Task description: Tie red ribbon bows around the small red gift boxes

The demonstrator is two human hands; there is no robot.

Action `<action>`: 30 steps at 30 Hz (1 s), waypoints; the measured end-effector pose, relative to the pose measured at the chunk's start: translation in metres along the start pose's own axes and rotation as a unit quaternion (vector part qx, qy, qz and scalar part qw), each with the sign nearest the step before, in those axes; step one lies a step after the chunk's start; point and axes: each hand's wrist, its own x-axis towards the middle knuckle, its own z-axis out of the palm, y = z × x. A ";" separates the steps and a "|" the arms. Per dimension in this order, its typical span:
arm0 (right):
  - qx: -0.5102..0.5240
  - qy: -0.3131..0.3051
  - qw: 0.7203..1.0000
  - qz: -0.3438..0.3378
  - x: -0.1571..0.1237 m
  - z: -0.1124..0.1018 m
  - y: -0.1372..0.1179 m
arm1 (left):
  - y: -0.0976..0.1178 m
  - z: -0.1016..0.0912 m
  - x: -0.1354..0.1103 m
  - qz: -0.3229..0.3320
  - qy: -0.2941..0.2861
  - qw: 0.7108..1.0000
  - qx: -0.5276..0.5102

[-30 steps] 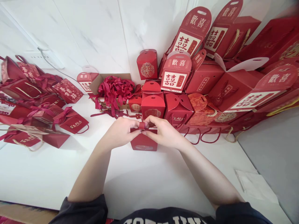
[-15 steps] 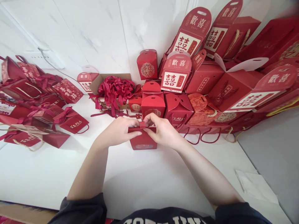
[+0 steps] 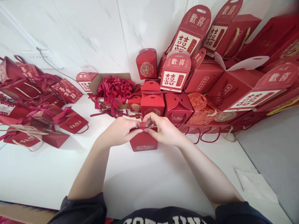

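Observation:
A small red gift box [image 3: 143, 141] stands upright on the white table in front of me, with an oval pale mark low on its near face. At its top, my left hand [image 3: 122, 132] pinches the left side of the red top flap [image 3: 142, 125]. From the other side, my right hand [image 3: 161, 129] grips the same flap between thumb and forefinger. Both thumbs lie along the near side, their tips almost meeting. The fingers hide much of the box's upper edge.
Behind the box, a cardboard box holds a heap of dark red ribbons [image 3: 116, 90]. Several red gift boxes [image 3: 178, 107] are stacked to the right. More ribboned boxes [image 3: 72, 120] lie piled at the left. A white paper [image 3: 257, 186] rests at the right.
My hands stay on the box's top, with the thumbs drawn slightly closer together. The surrounding boxes stay in place; the view has shifted slightly.

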 end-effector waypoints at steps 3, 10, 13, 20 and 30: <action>0.012 -0.005 1.000 -0.009 0.001 0.000 0.002 | -0.002 0.000 0.001 0.009 -0.005 1.000 0.000; 0.046 0.004 0.999 0.008 -0.002 -0.004 0.000 | -0.008 -0.008 -0.005 -0.024 -0.046 0.996 -0.074; 0.038 -0.004 0.999 0.022 -0.004 -0.010 -0.003 | -0.007 -0.009 -0.007 -0.042 -0.039 0.994 -0.088; -0.044 -0.041 0.998 0.014 -0.006 -0.015 -0.013 | 0.000 0.001 -0.001 -0.043 0.029 0.997 -0.058; -0.092 -0.047 0.994 0.031 -0.010 -0.020 -0.017 | -0.006 -0.012 -0.010 -0.015 0.018 1.000 -0.015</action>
